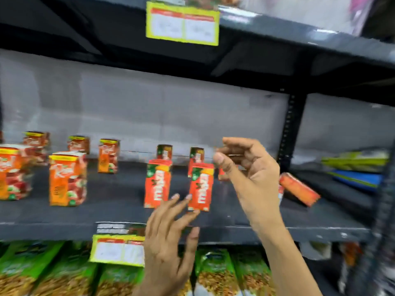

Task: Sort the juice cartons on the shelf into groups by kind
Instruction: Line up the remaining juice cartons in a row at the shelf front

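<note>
While your right hand (245, 167) hovers loose-fingered and empty over the shelf (106, 228), your left hand (171, 231), spread and holding nothing, nudges the red carton (201, 186) at the front edge beside its twin (157, 182), probably to align them.

- The dark grey shelf (106, 212) carries small juice cartons, all blurred
- Orange-and-red cartons (68, 178) stand upright toward its left, in loose rows
- Slimmer red cartons (157, 183) stand upright near the middle, two in front, two behind
- One red carton (299, 189) lies tipped over at the right
</note>
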Tool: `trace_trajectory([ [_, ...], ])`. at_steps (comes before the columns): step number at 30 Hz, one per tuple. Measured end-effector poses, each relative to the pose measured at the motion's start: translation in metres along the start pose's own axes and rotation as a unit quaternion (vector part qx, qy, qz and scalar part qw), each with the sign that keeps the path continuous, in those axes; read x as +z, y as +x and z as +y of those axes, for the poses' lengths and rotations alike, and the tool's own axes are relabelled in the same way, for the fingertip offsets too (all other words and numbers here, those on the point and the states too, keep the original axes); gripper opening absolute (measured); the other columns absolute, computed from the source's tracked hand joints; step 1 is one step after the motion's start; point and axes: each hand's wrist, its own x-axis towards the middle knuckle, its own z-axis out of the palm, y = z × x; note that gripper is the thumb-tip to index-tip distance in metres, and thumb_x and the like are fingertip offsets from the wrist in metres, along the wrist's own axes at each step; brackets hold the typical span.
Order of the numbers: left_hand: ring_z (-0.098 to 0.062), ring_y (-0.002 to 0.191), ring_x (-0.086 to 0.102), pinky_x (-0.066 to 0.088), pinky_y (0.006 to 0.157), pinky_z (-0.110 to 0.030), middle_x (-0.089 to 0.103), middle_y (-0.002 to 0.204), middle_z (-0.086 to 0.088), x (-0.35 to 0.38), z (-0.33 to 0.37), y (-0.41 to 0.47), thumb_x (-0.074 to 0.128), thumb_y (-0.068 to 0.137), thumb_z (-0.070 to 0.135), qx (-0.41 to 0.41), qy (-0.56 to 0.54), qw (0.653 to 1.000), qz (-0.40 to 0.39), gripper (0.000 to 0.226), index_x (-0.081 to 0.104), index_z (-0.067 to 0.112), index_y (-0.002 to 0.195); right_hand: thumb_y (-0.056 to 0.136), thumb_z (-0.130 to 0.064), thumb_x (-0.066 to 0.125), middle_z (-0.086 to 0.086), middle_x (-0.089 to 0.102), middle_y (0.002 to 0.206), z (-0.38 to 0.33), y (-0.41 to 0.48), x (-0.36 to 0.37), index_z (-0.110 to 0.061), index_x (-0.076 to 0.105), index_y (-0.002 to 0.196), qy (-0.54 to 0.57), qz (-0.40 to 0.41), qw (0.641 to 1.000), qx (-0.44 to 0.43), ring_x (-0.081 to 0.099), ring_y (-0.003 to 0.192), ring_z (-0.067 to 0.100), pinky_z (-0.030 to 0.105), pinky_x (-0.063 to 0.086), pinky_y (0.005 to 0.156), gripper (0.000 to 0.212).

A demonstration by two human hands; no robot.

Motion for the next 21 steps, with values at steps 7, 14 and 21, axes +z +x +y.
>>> trace_trajectory([
  [7,-0.013,0.13,0.041,0.033,0.106,-0.039,0.051,0.134,0.003,0.088,0.039,-0.023,0.045,0.092,0.034,0.072,0.029,0.989,-0.122,0.031,0.053,0.026,0.121,0.076,-0.01,0.07,0.015,0.069,0.096,0.109,0.026,-0.169,-0.022,0.06,0.094,-0.174,0.167,0.966,0.093,0.063,0.085,0.02,0.037,0.051,0.085,0.025],
  [14,-0.012,0.123,0.046,0.036,0.101,-0.036,0.056,0.13,0.003,0.106,0.029,-0.035,0.046,0.091,0.036,0.107,0.136,0.971,-0.166,0.035,0.058,0.027,0.122,0.082,-0.025,0.064,0.015,0.059,0.123,0.18,0.035,-0.248,-0.012,0.053,0.121,-0.194,0.17,0.92,0.294,0.055,0.109,0.025,0.04,0.044,0.096,0.043],
  [21,-0.01,0.116,0.051,0.039,0.096,-0.034,0.061,0.123,0.008,0.115,0.028,-0.034,0.051,0.088,0.036,0.135,0.18,0.965,-0.135,0.033,0.06,0.028,0.119,0.088,-0.022,0.056,0.01,0.066,0.094,0.174,0.053,-0.269,-0.01,0.06,0.114,-0.165,-0.033,0.883,0.437,0.057,0.086,0.022,0.031,0.04,0.079,0.03],
])
